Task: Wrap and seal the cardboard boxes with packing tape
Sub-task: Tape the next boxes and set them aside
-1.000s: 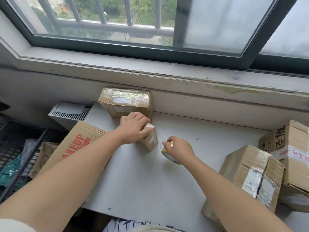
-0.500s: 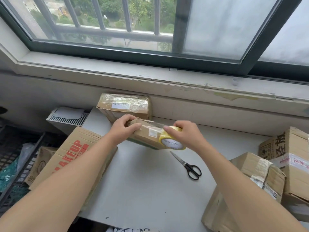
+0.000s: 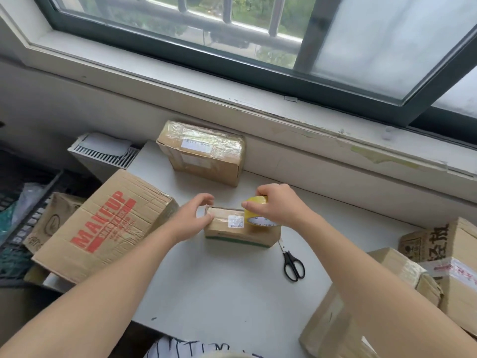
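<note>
A small cardboard box (image 3: 232, 229) with a white label lies flat on the white table (image 3: 232, 293) in the middle. My left hand (image 3: 192, 219) grips its left end, thumb on the near side and fingers curled over the far edge. My right hand (image 3: 277, 206) holds a yellow roll of packing tape (image 3: 254, 211) upright on the box's right part. A larger box wrapped in clear tape (image 3: 204, 152) stands behind, against the wall under the window.
Black scissors (image 3: 293, 264) lie on the table right of the small box. A big "MAKEUP" carton (image 3: 103, 226) leans at the table's left edge. Several taped cardboard boxes (image 3: 418, 277) crowd the right side. A dark crate (image 3: 20, 215) sits on the floor at left.
The small box, held up in the air half a second ago, now lies flat on the table. The tape roll has moved from its right end onto its top.
</note>
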Available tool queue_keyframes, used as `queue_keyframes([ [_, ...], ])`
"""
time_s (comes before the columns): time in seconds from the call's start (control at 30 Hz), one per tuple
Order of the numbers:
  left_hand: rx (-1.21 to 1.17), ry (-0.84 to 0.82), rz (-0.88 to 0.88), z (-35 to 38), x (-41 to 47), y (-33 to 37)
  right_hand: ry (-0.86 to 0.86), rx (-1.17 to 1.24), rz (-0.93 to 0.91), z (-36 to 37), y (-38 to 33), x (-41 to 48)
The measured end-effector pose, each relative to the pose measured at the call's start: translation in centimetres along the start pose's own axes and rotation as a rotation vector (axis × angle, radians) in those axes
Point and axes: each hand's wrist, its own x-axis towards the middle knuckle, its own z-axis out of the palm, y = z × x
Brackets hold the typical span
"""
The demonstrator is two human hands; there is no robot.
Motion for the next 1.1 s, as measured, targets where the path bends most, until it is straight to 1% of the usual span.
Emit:
queue_keyframes([
  [0.07,0.121,0.009,0.088,0.4,-0.1,0.5,0.005,0.011,0.011,0.1,0.0,0.2],
  [0.17,0.254,-0.101,0.148,1.4,-0.2,0.5,0.009,0.008,0.01,0.4,0.1,0.2],
  [0.2,0.316,-0.113,0.162,1.8,-0.2,0.3,0.012,0.005,0.011,0.5,0.1,0.2],
  [0.37,0.585,0.035,0.302,2.4,0.0,-1.4,-0.022,-0.074,0.016,-0.2,0.3,-0.2],
  [0.43,0.585,0.063,0.345,2.5,-0.2,-1.8,-0.051,-0.135,0.006,-0.5,0.5,-0.6],
  [0.57,0.434,0.092,0.346,3.4,-0.3,-2.0,-0.086,-0.226,0.017,-0.7,0.5,-1.0],
  [0.67,0.341,0.086,0.287,3.9,-0.2,-1.3,-0.084,-0.263,0.026,-0.6,0.6,-0.8],
  [0.77,0.328,0.079,0.238,4.1,-0.2,-0.7,-0.081,-0.231,0.025,-0.2,0.8,-0.5],
  [0.83,0.386,0.096,0.271,4.0,-0.3,-0.6,-0.079,-0.216,0.023,0.1,0.7,-0.2],
  [0.97,0.706,0.075,0.354,4.9,-0.2,1.3,-0.055,-0.225,0.029,0.5,0.6,0.3],
  [1.0,0.744,0.072,0.363,5.5,0.0,1.9,-0.048,-0.232,0.032,0.6,0.5,0.3],
  [1.07,0.791,0.069,0.334,6.6,0.3,2.8,-0.029,-0.23,0.023,0.8,0.5,0.3],
  [1.1,0.822,0.097,0.326,6.9,0.4,3.0,-0.024,-0.209,0.011,0.7,0.8,0.2],
])
